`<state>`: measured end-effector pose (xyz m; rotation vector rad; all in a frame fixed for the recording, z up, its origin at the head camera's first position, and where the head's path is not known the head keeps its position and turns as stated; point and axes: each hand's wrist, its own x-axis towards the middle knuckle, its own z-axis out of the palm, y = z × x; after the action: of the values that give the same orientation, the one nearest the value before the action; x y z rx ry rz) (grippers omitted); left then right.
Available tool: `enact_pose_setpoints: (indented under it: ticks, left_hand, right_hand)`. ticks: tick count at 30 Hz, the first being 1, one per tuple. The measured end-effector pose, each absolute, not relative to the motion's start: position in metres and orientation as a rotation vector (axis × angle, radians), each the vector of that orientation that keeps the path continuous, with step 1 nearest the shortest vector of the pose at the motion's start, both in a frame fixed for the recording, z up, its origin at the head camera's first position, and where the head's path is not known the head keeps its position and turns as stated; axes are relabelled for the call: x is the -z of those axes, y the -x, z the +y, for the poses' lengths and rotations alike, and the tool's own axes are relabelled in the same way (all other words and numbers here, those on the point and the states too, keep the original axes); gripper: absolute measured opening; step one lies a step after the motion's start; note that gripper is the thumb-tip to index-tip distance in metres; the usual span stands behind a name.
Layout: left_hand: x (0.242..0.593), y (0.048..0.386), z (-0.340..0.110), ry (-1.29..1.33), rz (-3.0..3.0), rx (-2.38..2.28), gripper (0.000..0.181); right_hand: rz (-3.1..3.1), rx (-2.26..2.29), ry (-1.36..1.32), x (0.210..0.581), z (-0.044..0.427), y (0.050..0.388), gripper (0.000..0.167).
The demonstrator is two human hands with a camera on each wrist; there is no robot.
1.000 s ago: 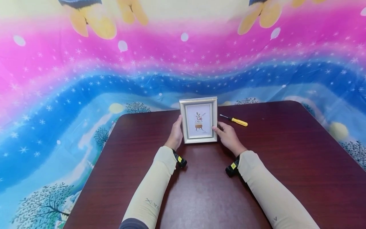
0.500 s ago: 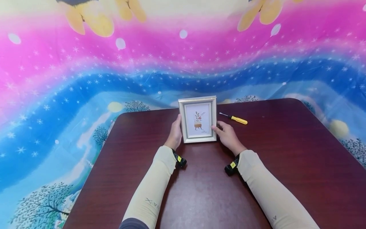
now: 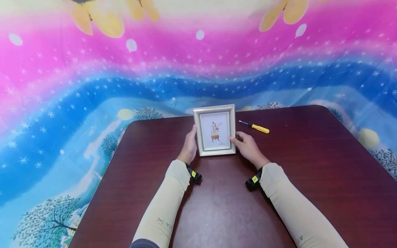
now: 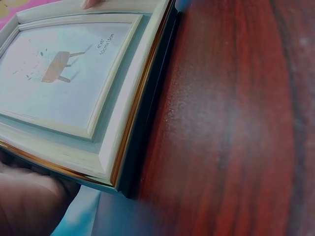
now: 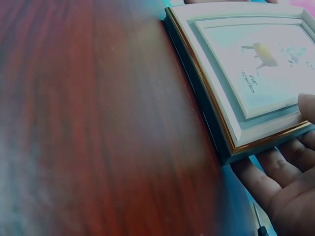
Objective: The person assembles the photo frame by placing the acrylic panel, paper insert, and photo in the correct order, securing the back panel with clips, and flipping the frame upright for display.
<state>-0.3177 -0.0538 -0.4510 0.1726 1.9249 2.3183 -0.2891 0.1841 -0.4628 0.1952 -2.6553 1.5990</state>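
A cream picture frame (image 3: 217, 152) with a white print (image 3: 214, 120) of a potted plant is held upright, leaning slightly back, its front toward me. My left hand (image 3: 188, 146) grips its left side, and the fingers are mostly hidden behind it. At the lower right side my right hand (image 3: 249, 148) holds the frame, thumb (image 5: 307, 107) on the front rim and fingers (image 5: 261, 179) behind. In the left wrist view, the frame's lower edge (image 4: 125, 123) shows gold trim and a dark side close to the table. Whether that edge touches the table I cannot tell.
A screwdriver (image 3: 260, 128) with a yellow handle lies on the dark red wooden table (image 3: 214, 199), beyond my right hand. Behind the table hangs a patterned pink and blue cloth (image 3: 186, 69). Both wrists wear black cameras (image 3: 254, 181).
The frame and both hands keep the same pose. Only the head view has shifted a little.
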Motion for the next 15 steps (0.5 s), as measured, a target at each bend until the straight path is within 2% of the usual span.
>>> enact_pose_setpoints:
  ticks: [15]
  left_hand:
    - [0.4533, 0.314, -0.0569, -0.211, 1.898, -2.312, 0.06]
  right_hand:
    - [-2.685, -1.655, -0.175, 0.4593, 0.185, 0.2834, 0.054]
